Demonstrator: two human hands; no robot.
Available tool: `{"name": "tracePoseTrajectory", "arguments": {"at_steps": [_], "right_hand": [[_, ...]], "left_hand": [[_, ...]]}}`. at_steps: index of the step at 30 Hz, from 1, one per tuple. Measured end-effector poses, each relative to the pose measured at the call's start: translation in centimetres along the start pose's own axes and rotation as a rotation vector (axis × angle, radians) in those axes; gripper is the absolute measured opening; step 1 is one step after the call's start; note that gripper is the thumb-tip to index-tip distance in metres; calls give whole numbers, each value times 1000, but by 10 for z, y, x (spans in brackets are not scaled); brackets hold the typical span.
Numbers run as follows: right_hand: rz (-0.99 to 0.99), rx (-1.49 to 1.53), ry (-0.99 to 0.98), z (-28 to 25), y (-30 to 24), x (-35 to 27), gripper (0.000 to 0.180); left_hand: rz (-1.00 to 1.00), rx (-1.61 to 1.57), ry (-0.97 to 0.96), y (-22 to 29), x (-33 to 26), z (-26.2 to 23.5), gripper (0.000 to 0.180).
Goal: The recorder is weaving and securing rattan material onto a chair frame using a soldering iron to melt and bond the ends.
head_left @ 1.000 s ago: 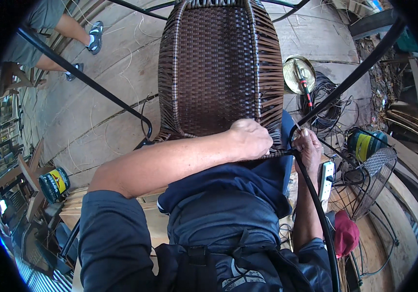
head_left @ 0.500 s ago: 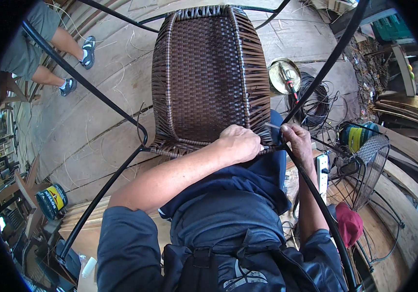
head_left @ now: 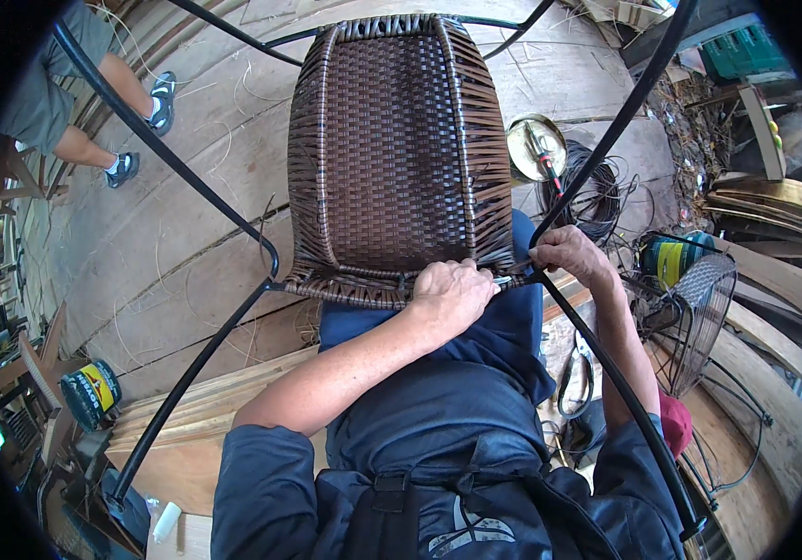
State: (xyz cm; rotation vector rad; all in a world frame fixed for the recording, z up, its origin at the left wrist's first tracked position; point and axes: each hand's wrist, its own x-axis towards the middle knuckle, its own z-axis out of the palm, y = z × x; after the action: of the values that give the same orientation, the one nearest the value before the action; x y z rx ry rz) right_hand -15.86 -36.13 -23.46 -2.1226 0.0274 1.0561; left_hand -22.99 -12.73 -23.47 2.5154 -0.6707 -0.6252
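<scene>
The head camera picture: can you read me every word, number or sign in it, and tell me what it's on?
Dark tub with a yellow label, on the left: big printed letters, which I won't copy out.
Second tub, on the right: its yellow band is too small to read.
Shirt emblem: a pale shape; I can't make out any words.

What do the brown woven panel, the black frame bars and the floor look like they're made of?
The brown woven panel: probably synthetic wicker, judging by its smooth, glossy strips; natural cane isn't ruled out. The black frame bars: likely painted or coated metal, since they're slim, rounded and smoothly bent with a slight sheen. The floor: apparently worn, unfinished wood, with long plank seams and a dull grey surface.
</scene>
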Motion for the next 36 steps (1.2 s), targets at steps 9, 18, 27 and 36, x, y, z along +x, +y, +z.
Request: {"name": "tracePoseTrajectory", "arguments": {"at_steps": [9,18,27,36], "right_hand": [[-54,60,-10,0,5,-4,25],[-48,222,26,8,16,-3,25],[-45,382,185,22,23,-14,25],[-53,447,218,27,37,-10,23]], "left_hand": [[17,30,0,1,2,-2,33],[201,-248,-3,-49,39,7,25],[149,165,-356,-7,46,-62,30],[159,235,-437,0,56,-59,31]]}}
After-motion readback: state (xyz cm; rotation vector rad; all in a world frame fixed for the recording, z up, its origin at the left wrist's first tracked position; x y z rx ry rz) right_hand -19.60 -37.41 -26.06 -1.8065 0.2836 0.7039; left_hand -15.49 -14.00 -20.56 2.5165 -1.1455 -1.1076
